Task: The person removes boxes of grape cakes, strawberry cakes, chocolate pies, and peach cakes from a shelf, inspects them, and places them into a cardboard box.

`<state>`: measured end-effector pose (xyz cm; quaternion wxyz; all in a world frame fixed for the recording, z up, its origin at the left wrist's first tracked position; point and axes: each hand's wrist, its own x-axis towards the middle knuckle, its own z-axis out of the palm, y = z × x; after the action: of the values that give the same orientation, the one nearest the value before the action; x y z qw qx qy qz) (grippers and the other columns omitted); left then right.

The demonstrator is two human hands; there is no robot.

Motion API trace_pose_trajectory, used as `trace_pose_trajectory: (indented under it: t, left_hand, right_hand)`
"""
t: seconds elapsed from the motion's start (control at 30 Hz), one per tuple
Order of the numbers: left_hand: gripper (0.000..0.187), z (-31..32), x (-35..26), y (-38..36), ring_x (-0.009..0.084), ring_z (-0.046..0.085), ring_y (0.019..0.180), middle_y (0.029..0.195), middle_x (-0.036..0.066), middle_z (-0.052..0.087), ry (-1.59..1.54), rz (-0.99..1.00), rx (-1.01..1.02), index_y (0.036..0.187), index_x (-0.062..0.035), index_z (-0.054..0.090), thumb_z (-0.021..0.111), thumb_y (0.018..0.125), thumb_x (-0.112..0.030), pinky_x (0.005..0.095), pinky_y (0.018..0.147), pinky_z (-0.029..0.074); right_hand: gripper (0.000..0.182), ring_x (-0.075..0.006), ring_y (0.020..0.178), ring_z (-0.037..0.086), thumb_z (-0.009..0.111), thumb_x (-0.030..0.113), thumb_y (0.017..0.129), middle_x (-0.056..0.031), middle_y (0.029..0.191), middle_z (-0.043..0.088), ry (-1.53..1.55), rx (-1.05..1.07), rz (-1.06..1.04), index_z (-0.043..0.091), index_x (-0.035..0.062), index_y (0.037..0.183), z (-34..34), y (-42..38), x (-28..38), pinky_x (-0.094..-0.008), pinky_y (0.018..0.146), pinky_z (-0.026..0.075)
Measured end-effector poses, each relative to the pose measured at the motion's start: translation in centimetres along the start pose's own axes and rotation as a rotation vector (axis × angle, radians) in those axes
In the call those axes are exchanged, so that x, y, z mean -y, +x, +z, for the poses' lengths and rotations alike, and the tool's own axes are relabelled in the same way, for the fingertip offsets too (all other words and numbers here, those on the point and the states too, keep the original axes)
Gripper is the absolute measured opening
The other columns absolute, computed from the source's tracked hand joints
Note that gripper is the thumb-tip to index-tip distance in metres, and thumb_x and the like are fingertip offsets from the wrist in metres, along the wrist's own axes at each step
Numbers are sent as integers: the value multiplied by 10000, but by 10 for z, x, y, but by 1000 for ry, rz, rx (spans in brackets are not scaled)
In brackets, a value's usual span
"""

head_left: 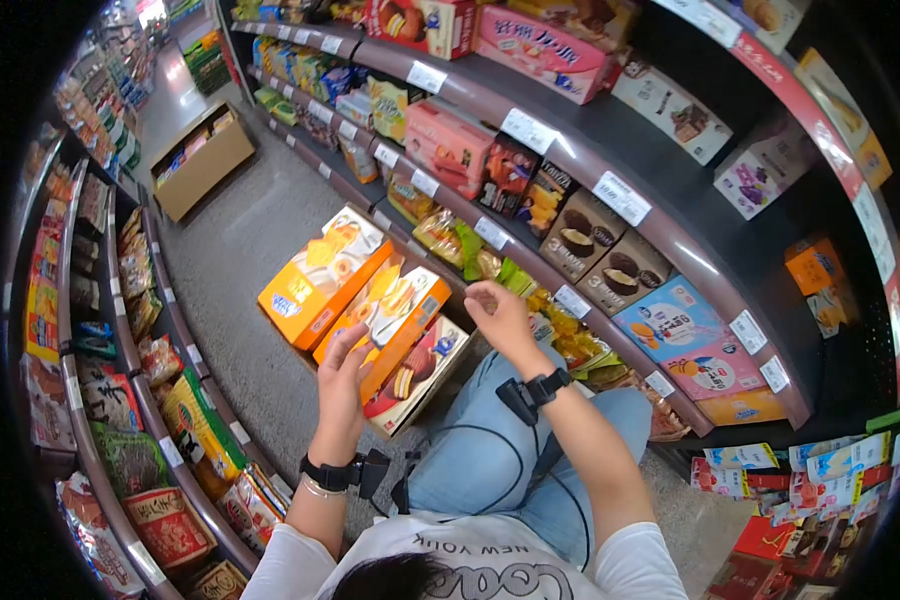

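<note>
My left hand is over the near left edge of an orange and white snack box, its fingers apart and holding nothing. My right hand hovers right of the boxes, near the lower shelf, with its fingers curled; whether anything small is in them I cannot make out. Another orange and white box lies beyond, tilted beside the first. A white and red box with chocolate cakes lies nearest my knees. These boxes rest in or on a carton whose sides are mostly hidden.
Shelves of boxed snacks rise on the right, and shelves of bagged goods run along the left. An open carton of packages stands farther down the aisle floor. Hanging packets are at the lower right.
</note>
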<state>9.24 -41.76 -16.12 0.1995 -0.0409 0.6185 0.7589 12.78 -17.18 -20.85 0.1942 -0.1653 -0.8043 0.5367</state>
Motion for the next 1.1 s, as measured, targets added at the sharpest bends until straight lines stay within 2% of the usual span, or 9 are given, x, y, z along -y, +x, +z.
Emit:
trace_pose_trajectory:
  t: [0.13, 0.27, 0.37, 0.4, 0.6, 0.83, 0.97, 1.0, 1.1]
  left_hand:
    - [285, 26, -5, -3, 152, 545, 1025, 1175, 42, 568, -77, -22, 156, 1160, -59, 561, 545, 880, -110, 324, 878, 433]
    - [235, 55, -8, -9, 149, 550, 988, 1096, 39, 572, -141, -78, 315, 1120, -64, 564, 545, 891, -108, 308, 856, 450]
    - [240, 97, -24, -20, 138, 558, 973, 1100, 54, 569, -132, -105, 399, 1116, -53, 571, 528, 882, -88, 282, 833, 460]
    - [252, 113, -27, -22, 143, 554, 991, 1118, 51, 563, -128, -105, 445, 1131, -59, 563, 539, 885, -105, 284, 839, 451]
    - [284, 201, -41, -40, 156, 546, 1025, 1161, 36, 545, -98, 42, 695, 1174, -77, 544, 541, 895, -131, 304, 884, 429]
    - [424, 254, -70, 2, 172, 531, 1060, 1265, 73, 518, -127, 150, 605, 1294, -76, 453, 553, 899, -192, 326, 901, 426]
    - [538, 270, -89, 54, 212, 536, 1081, 1284, 108, 508, -162, 159, 550, 1369, -61, 340, 564, 904, -213, 343, 891, 439]
    - [546, 273, -96, 63, 219, 536, 1087, 1281, 110, 509, -154, 167, 531, 1372, -61, 334, 567, 901, -211, 345, 890, 441]
    - [565, 284, -115, 90, 237, 538, 1098, 1265, 115, 515, -133, 193, 487, 1380, -63, 322, 575, 894, -201, 350, 883, 448]
  right_hand:
    - [175, -143, 811, 651, 648, 127, 839, -65, 862, 684, 52, -39, 18, 650, 29, 984, -27, -16, 12, -265, 720, 491]
    - [169, -143, 839, 647, 628, 129, 866, -58, 898, 684, 161, -59, 56, 645, 22, 997, -61, -28, 21, -270, 750, 494]
    - [174, -136, 861, 640, 623, 128, 874, -69, 918, 680, 225, -94, -8, 639, 7, 999, -85, -32, 24, -271, 771, 494]
    - [179, -131, 877, 632, 625, 129, 878, -69, 933, 676, 207, -86, 68, 637, -4, 997, -97, -34, 36, -271, 779, 494]
    - [169, -121, 881, 621, 625, 118, 879, -52, 959, 666, 232, -219, -60, 634, 7, 1006, -150, -44, 69, -255, 768, 492]
    - [184, -124, 888, 616, 614, 104, 879, -64, 980, 657, 192, -298, -129, 616, 5, 1034, -185, -36, 96, -257, 774, 495]
    - [273, -144, 918, 627, 609, 99, 874, -107, 1063, 658, 126, -282, -169, 600, 14, 1133, -190, -6, 117, -266, 770, 498]
    - [360, -132, 977, 596, 605, 79, 882, -122, 1149, 620, 140, -226, -124, 541, -5, 1227, -192, 2, 122, -258, 844, 475]
    - [407, -164, 925, 648, 638, 115, 841, -139, 1122, 645, 66, -289, -247, 559, 18, 1229, -189, 40, 122, -285, 775, 507]
